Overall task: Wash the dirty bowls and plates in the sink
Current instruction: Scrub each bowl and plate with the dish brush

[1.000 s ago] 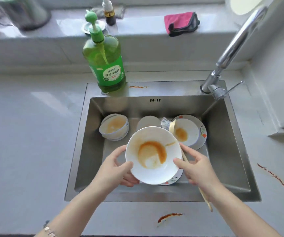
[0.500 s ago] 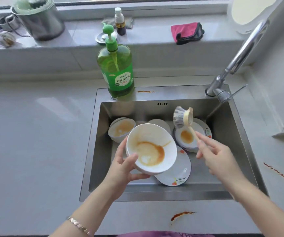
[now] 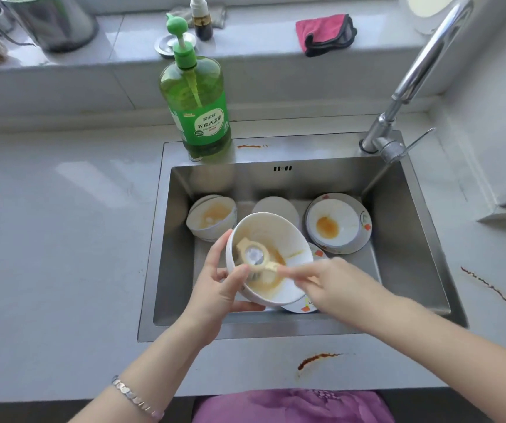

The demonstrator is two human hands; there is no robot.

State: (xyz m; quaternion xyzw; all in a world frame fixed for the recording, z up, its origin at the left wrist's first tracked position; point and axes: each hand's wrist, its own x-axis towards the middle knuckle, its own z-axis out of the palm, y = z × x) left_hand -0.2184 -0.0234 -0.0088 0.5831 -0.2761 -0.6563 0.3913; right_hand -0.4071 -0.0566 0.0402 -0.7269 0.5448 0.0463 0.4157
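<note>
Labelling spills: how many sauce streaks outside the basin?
3 streaks: one on the sink rim beside the bottle, one on the counter in front of the sink, one to its right. More may be hidden.

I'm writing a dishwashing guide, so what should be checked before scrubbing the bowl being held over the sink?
1. Left hand grips the white bowl: ok.
2. Right hand holds the dish brush, head inside the bowl: ok.
3. Bowl above the sink, drips contained: ok.
4. Water running from the faucet: not ok, none visible.
5. Soap on the brush: cannot tell.
6. Dish soap bottle upright on the sink's back rim: ok.
</note>
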